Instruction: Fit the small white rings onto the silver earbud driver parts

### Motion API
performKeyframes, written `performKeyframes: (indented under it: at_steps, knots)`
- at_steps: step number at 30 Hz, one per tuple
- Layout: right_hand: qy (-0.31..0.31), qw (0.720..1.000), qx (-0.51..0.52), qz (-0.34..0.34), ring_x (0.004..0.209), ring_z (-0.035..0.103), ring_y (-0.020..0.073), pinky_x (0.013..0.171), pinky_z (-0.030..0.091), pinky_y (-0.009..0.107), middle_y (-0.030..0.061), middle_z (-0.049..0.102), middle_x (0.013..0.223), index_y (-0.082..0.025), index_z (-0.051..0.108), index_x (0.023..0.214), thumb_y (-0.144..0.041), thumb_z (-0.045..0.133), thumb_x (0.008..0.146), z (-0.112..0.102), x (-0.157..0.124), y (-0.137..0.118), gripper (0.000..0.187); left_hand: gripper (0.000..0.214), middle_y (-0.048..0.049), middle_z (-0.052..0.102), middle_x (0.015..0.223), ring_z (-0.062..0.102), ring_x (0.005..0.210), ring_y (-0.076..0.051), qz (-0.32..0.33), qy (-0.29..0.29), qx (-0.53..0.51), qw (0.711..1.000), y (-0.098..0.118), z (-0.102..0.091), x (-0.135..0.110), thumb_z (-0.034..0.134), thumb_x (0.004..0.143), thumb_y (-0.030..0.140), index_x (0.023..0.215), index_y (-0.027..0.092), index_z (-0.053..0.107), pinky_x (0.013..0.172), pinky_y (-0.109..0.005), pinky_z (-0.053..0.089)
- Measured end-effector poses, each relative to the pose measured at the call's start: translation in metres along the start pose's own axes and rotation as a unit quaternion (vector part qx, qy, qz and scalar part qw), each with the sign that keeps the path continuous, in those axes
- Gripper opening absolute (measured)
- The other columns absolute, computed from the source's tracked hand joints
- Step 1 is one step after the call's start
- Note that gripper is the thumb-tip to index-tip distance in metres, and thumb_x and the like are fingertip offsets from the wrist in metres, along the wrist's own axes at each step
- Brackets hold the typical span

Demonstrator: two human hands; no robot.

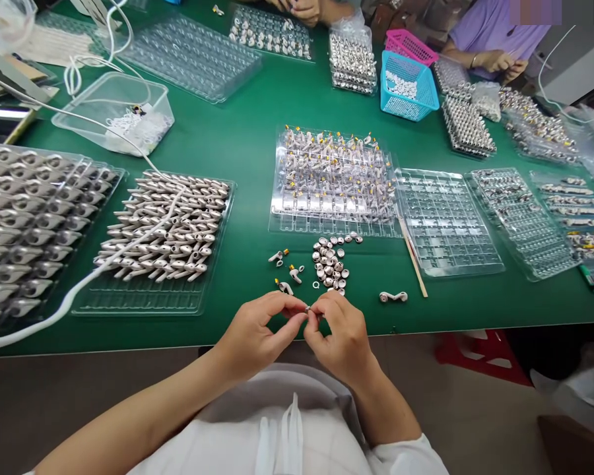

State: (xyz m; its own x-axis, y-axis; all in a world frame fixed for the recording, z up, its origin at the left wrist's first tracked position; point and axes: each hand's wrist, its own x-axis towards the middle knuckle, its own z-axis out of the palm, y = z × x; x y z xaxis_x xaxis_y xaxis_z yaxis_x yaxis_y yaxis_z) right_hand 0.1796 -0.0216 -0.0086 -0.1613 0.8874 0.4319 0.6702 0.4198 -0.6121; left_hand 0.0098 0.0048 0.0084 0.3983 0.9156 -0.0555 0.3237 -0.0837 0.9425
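Both hands at the table (247, 142) edge, near me. Left hand (255, 335) and right hand (340, 338) have fingertips pinched together, both closed on one small silver part (307, 309) held between them; too tiny to tell which piece it is. Just beyond my fingers: pile of round caps (330, 260), three loose earbud pieces (295, 272) to its left, one white earbud shell (393, 297) to its right. Wooden stick (412, 254) lies against the empty clear tray (445, 221). Tray of stems (163, 224) sits left, well apart.
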Motion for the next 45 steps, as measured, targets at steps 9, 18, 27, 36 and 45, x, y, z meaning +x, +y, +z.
performKeyframes:
  at_steps: [9,18,27,36,45]
  knots:
    - [-0.087,0.991,-0.093,-0.041,0.059,0.048,0.0135,0.054,0.036,0.026,0.0002,0.053,0.067,-0.02,0.048,0.072,-0.01,0.049,0.083,-0.004,0.001,-0.001,0.015,0.012,-0.0051,0.064,0.081,0.056,0.081,-0.019,0.09,-0.066,0.156,0.981,-0.006,-0.008,0.006,0.051,0.086,0.018,0.083,0.018,0.063,0.074,-0.029,0.043]
    - [-0.081,0.995,-0.048,-0.042,0.06,0.048,0.0141,0.054,0.039,0.026,0.0003,0.053,0.067,-0.021,0.048,0.075,-0.007,0.048,0.081,-0.001,-0.006,0.001,0.015,0.016,-0.0048,0.06,0.08,0.052,0.078,-0.018,0.082,-0.116,0.181,0.973,-0.009,-0.01,0.005,0.046,0.09,0.02,0.079,0.018,0.057,0.07,-0.028,0.041]
    - [-0.081,0.992,0.095,-0.015,0.067,0.053,0.0135,0.06,0.045,0.025,0.0013,0.056,0.074,-0.021,0.051,0.081,-0.007,0.05,0.081,0.0,-0.011,0.002,0.014,0.014,-0.0018,0.053,0.076,0.048,0.072,-0.015,0.037,-0.16,0.088,0.983,-0.005,-0.014,0.004,0.043,0.089,0.019,0.076,0.018,0.051,0.067,-0.024,0.039]
    - [-0.059,0.989,0.139,-0.003,0.067,0.054,0.013,0.059,0.045,0.025,0.0007,0.056,0.074,-0.021,0.052,0.079,-0.007,0.051,0.08,0.002,-0.01,0.0,0.014,0.011,-0.0003,0.054,0.076,0.049,0.071,-0.013,-0.023,-0.167,0.003,0.986,-0.008,-0.018,0.005,0.049,0.085,0.02,0.076,0.017,0.053,0.068,-0.022,0.041]
    - [-0.064,0.978,0.199,0.015,0.065,0.053,0.0122,0.058,0.045,0.023,0.0006,0.056,0.073,-0.021,0.053,0.077,-0.005,0.053,0.077,0.003,-0.006,-0.002,0.016,0.017,0.0008,0.05,0.075,0.044,0.069,-0.012,-0.016,-0.174,-0.018,0.984,-0.005,-0.02,0.002,0.041,0.09,0.021,0.076,0.017,0.05,0.066,-0.022,0.04]
